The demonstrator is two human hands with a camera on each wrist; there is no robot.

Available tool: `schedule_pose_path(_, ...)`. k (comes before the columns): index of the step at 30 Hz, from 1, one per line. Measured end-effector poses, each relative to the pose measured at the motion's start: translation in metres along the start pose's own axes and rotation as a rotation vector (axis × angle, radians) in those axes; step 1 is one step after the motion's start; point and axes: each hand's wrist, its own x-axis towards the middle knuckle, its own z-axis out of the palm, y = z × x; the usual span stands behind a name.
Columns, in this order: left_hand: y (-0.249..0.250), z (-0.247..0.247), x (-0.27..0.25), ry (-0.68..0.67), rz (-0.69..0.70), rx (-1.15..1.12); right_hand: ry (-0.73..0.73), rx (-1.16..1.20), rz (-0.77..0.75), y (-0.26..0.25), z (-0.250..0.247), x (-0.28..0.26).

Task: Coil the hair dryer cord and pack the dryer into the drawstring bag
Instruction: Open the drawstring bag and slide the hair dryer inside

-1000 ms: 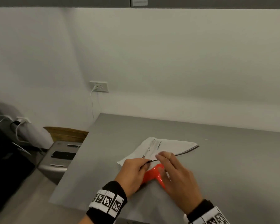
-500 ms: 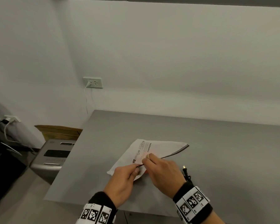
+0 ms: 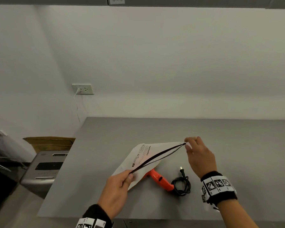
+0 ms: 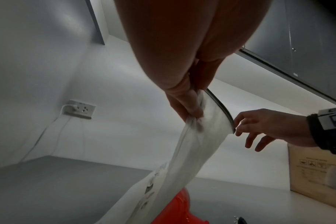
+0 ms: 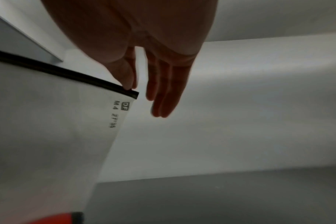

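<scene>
A white plastic bag (image 3: 138, 155) with a black strip along its mouth is lifted off the grey table (image 3: 237, 145). My left hand (image 3: 128, 176) pinches the near end of the mouth (image 4: 194, 115). My right hand (image 3: 187, 143) pinches the far end (image 5: 129, 89) between thumb and forefinger, the other fingers straight. The mouth is slightly parted. The orange hair dryer (image 3: 160, 179) lies on the table, its head inside or under the bag, I cannot tell which; its handle sticks out. Its black cord (image 3: 182, 184) lies coiled at the handle's end, plug (image 3: 181, 169) pointing away.
A cardboard box (image 4: 316, 178) stands on the table to the right. Left of the table are a grey machine (image 3: 43, 170) and a brown box (image 3: 49, 143). A wall socket (image 3: 82, 88) has a white cable plugged in.
My hands have drawn apart, the right one moving right and up, stretching the bag's mouth. The dryer handle and the coiled cord now show below the bag.
</scene>
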Motion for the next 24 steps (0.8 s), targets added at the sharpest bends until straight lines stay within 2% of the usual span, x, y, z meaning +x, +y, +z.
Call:
schedule_pose_path(2,0.003,0.004,0.001,0.048,-0.029,-0.050,-0.017,0.286,0.259,-0.012,0.002,-0.008)
schedule_pose_path(4,0.006,0.008,0.002,0.071,-0.029,-0.058,-0.227,0.753,0.524,-0.036,0.003,-0.021)
schedule_pose_path(6,0.010,0.015,0.002,0.044,-0.013,-0.067,-0.454,1.141,0.642,-0.063,0.002,-0.034)
schedule_pose_path(7,0.012,0.020,0.001,0.024,-0.002,-0.064,-0.491,1.194,0.629,-0.073,0.003,-0.038)
schedule_pose_path(12,0.015,0.033,-0.005,-0.133,0.092,0.028,-0.468,1.152,0.529,-0.091,0.019,-0.036)
schedule_pose_path(15,0.021,0.031,0.001,-0.215,0.023,0.022,-0.470,1.087,0.416,-0.091,0.020,-0.034)
schedule_pose_path(17,0.027,0.026,0.015,-0.190,-0.069,-0.005,-0.465,0.987,0.256,-0.095,0.018,-0.035)
schedule_pose_path(20,0.039,0.019,0.042,-0.061,-0.092,0.034,-0.458,0.898,0.056,-0.106,0.014,-0.035)
schedule_pose_path(22,0.046,0.017,0.058,-0.001,-0.079,0.070,-0.448,0.889,0.014,-0.109,0.013,-0.034)
schedule_pose_path(24,0.047,0.019,0.068,0.018,-0.087,0.144,-0.443,0.894,0.038,-0.106,0.014,-0.035)
